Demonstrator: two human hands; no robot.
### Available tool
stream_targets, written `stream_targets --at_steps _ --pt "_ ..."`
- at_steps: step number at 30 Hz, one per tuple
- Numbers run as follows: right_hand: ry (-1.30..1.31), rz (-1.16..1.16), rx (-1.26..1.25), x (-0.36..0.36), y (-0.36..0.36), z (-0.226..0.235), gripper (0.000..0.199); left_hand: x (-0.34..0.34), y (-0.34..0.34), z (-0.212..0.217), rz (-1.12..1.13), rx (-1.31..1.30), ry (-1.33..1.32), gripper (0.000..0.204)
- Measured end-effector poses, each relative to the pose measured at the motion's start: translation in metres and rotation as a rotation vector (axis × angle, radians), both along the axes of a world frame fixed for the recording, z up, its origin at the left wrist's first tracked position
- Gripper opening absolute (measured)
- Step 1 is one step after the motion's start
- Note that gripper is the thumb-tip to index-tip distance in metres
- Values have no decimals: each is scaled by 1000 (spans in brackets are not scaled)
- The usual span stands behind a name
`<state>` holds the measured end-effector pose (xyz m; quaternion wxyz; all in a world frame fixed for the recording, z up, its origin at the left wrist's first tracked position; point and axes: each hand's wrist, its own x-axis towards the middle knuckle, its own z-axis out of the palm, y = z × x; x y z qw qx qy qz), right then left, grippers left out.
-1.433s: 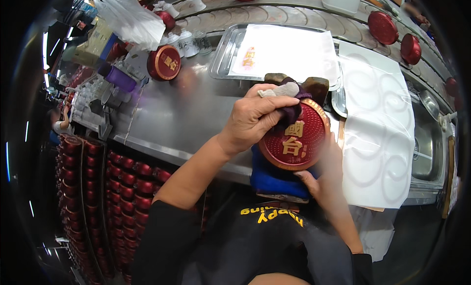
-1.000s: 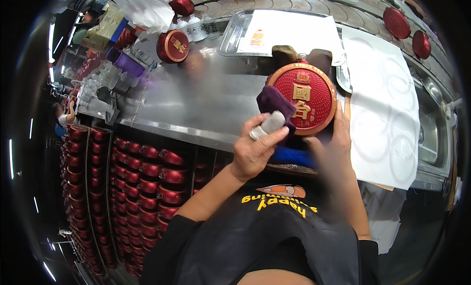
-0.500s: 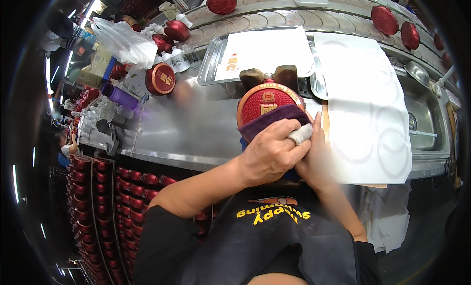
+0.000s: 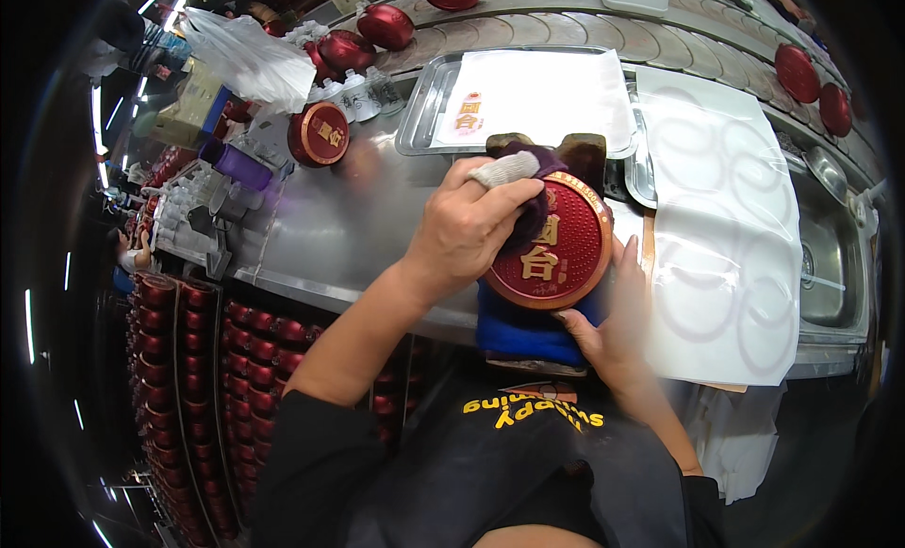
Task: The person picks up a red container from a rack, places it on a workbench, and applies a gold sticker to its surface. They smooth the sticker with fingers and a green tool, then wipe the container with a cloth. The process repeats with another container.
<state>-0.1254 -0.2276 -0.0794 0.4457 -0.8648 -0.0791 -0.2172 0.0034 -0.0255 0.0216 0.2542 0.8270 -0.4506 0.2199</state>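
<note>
A round red bottle [image 4: 586, 242] with a gold-coloured rim and raised gold characters rests face up on a blue cloth-covered support [image 4: 518, 333]. My left hand [image 4: 462, 228] is closed on a dark purple cloth [image 4: 534, 216], pressing it against the bottle's upper left rim. A whitish knit cover [image 4: 507, 170] wraps one finger of that hand. My right hand [image 4: 617, 308] grips the bottle's lower right edge, thumb at the bottom and fingers along the side, partly blurred. Behind the bottle stand two dark, worn prongs of a holder [image 4: 584, 157].
Left on the steel bench [image 4: 396, 237] lies another red bottle [image 4: 319, 134]. A metal tray [image 4: 415, 124] with white sheets is at the back, and a plastic-covered white sheet [image 4: 716, 246] lies right, beside a sink [image 4: 834, 265]. A slatted conveyor [image 4: 547, 25] carries more red bottles.
My left hand has moved the cloth from the bottle's lower face to its upper left rim. More of the bottle's face and of my right hand now shows. The view has shifted slightly.
</note>
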Motion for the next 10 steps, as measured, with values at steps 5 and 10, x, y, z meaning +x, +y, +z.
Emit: stream_targets --at_steps 5,10 --pt "-16 -19 -30 -1 1 -4 119 -44 7 -11 105 -103 62 50" --pt "-32 -21 -69 -1 2 -7 117 -35 -12 -8 -25 167 -70 45"
